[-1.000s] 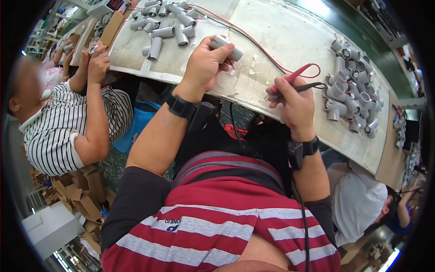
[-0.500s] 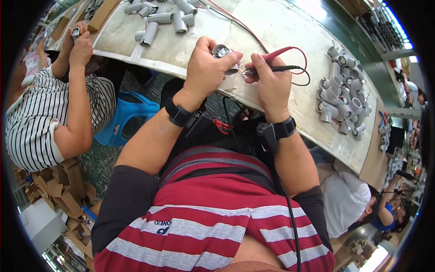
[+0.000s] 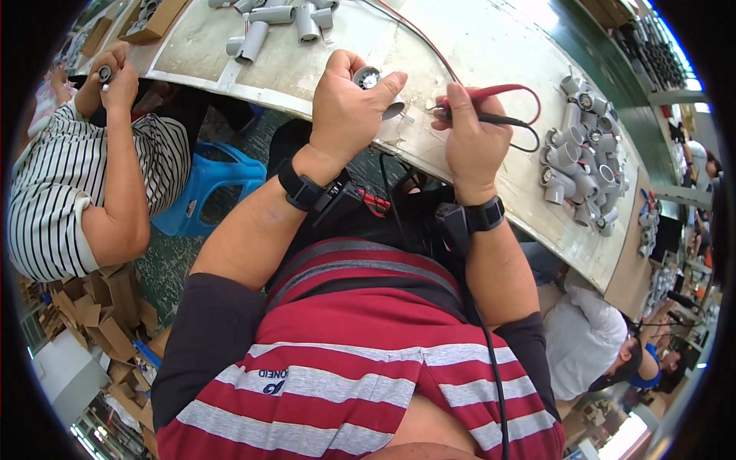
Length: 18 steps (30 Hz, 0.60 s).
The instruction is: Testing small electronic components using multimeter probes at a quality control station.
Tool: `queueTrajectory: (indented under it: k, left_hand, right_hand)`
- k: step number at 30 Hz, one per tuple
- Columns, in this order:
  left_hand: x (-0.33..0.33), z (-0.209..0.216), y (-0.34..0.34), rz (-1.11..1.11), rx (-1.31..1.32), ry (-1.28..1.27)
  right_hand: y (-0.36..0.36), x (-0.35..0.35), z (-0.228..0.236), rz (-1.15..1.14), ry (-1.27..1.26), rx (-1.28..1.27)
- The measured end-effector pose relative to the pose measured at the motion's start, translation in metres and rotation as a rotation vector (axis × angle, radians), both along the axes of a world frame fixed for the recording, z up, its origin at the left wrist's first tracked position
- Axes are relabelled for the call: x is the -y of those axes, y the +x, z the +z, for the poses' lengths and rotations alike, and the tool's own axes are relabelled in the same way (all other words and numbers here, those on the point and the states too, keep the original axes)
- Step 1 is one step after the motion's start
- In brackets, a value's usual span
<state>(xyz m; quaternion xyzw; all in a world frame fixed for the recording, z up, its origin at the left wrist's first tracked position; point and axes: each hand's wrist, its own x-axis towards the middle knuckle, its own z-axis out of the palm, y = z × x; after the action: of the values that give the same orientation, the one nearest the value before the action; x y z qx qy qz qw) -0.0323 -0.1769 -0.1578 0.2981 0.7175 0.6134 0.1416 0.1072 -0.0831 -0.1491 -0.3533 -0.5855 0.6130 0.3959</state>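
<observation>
My left hand (image 3: pixel 341 115) is closed around a grey tubular plastic housing (image 3: pixel 368 77), whose open end shows a pale inner part with metal bits. Below it, short thin wires (image 3: pixel 408 118) stick out toward the right. Across a small gap, my right hand (image 3: pixel 477 149) pinches two test probes together, a red probe (image 3: pixel 487 92) and a black probe (image 3: pixel 502 119). Their tips point left toward the housing and do not touch it. Red and black leads loop off to the right of the probes.
Grey tubular housings (image 3: pixel 251 40) lie at the table's far left, and a heap of more (image 3: pixel 586 165) at the right. The pale table (image 3: pixel 268 93) ends close to my wrists. A co-worker in stripes (image 3: pixel 84 192) sits left by a blue stool (image 3: pixel 211 188).
My right hand has drawn the probes to the right, away from the housing and its wires. My left hand has shifted slightly up and left with the housing.
</observation>
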Motion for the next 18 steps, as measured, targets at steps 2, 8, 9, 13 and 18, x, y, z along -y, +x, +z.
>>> queueTrajectory:
  k: [2, 8, 9, 13, 18]
  left_hand:
    - [-0.001, 0.003, 0.000, 0.024, 0.009, -0.009]
    - [-0.002, -0.002, -0.001, 0.038, 0.035, 0.003]
    - [-0.002, -0.002, 0.000, 0.037, 0.029, 0.006]
    - [-0.001, -0.004, -0.001, 0.033, 0.023, 0.011]
    - [0.005, -0.001, 0.001, 0.035, 0.034, -0.012]
  right_hand:
    - [0.002, 0.002, 0.002, -0.029, 0.023, -0.107]
    - [-0.003, 0.010, -0.005, 0.015, 0.044, -0.019]
    - [-0.004, 0.010, -0.006, 0.017, 0.044, 0.037]
    - [-0.005, 0.007, -0.010, 0.040, 0.118, 0.140]
    - [-0.003, 0.014, -0.007, -0.043, 0.047, -0.014]
